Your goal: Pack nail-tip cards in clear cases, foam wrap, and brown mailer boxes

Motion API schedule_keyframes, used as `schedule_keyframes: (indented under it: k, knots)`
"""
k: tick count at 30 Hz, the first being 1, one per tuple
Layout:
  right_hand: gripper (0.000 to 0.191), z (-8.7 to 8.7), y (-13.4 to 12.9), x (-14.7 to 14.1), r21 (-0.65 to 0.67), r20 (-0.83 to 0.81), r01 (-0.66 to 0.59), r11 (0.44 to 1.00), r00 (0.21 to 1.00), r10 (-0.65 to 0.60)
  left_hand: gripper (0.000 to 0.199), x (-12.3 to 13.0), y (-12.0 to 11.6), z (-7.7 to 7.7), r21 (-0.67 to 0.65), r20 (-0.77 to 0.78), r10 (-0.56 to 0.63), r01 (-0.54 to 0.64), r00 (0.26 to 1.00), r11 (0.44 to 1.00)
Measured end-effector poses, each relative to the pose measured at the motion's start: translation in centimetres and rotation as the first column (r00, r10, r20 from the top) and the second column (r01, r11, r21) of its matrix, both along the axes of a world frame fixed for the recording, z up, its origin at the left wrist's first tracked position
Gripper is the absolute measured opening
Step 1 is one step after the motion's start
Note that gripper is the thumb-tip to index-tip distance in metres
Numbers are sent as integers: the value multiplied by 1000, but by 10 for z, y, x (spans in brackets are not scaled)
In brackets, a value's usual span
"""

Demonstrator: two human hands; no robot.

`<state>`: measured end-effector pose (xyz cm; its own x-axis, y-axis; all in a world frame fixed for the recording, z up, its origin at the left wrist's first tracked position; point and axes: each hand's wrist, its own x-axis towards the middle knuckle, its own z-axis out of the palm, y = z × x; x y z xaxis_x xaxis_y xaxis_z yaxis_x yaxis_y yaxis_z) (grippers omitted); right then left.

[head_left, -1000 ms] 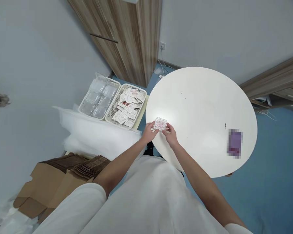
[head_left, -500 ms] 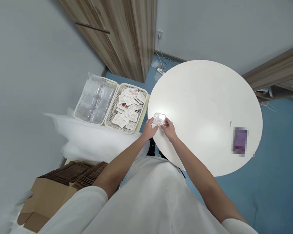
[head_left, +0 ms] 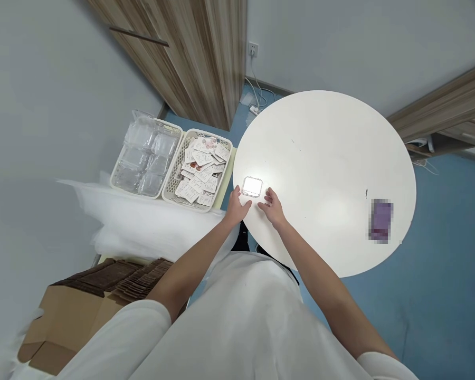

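Observation:
A small clear plastic case (head_left: 252, 187) lies on the left side of the white round table (head_left: 328, 153), its top bright with glare, so its contents cannot be made out. My left hand (head_left: 236, 207) is just to the left and near side of the case, thumb and fingers apart, holding nothing. On the other side, my right hand (head_left: 273, 207) hovers a short way off the case with its fingers spread and slightly curled. Neither hand appears to grip the case.
Left of the table stand a basket of printed cards (head_left: 166, 196) and a basket of clear plastic packs (head_left: 114, 182). White wrapping sheet (head_left: 142, 227) lies nearer me, above a cardboard box (head_left: 67, 316) with brown folded pieces. A blurred purple object (head_left: 381, 220) sits at the table's right.
Both hands have let go of the clear case and moved apart from it; it now rests flat on the table. The whole view has shifted slightly.

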<state>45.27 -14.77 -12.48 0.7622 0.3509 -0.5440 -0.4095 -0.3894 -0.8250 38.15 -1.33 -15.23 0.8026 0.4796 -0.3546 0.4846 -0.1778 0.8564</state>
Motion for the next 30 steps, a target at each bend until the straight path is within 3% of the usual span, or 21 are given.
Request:
schedule_keyframes:
  k: [8,13,17,21,24,30]
  knots:
    - [78,18,-54,-16,60,-56,-110,992,992,113,69,-30,-18,6,-16,-44,94,-95,995,995]
    - [73,28,-93,-26,78,-93,-179,981,978,186,58,-68,-43,18,34,-103,161,-158,982,987]
    - [62,26,-109,-35,49,-89,-266,963,959,270,53,-108,-66,32,39,-202,125,-119,971,992]
    - [46,19,-99,-47,62,-65,-394,917,915,398,59,-151,-77,44,-20,-326,45,-55,944,998]
    - [40,17,-81,-58,137,-41,-503,853,858,513,62,-179,-74,47,-42,-383,40,-61,923,997]
    - [39,16,-34,-79,155,-36,-677,720,724,689,54,-212,-56,36,195,-353,222,-161,909,968]
